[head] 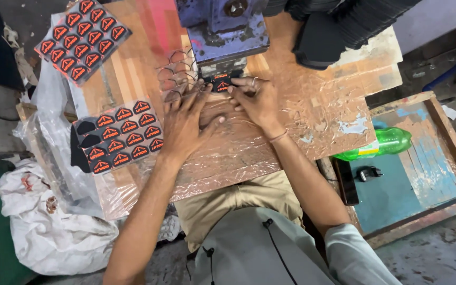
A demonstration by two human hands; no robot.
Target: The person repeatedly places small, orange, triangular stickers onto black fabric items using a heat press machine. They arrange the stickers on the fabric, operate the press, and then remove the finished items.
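My left hand (184,122) lies flat on the plastic-covered wooden board (312,113), fingers stretched toward small black pieces with orange marks (220,83) under the blue press machine (222,31). My right hand (255,100), a ring on one finger and a band at the wrist, pinches or steadies the same pieces from the right. Whether either hand grips a piece I cannot tell. A black sheet of orange-marked shapes (118,137) lies just left of my left hand. Another such sheet (83,37) sits at the far left.
A stack of black material (344,26) rests at the back right. To the right, a low wooden tray (434,174) holds a green bottle (381,145), a dark phone (347,182) and a small charger. White plastic bags (48,221) lie on the floor at left.
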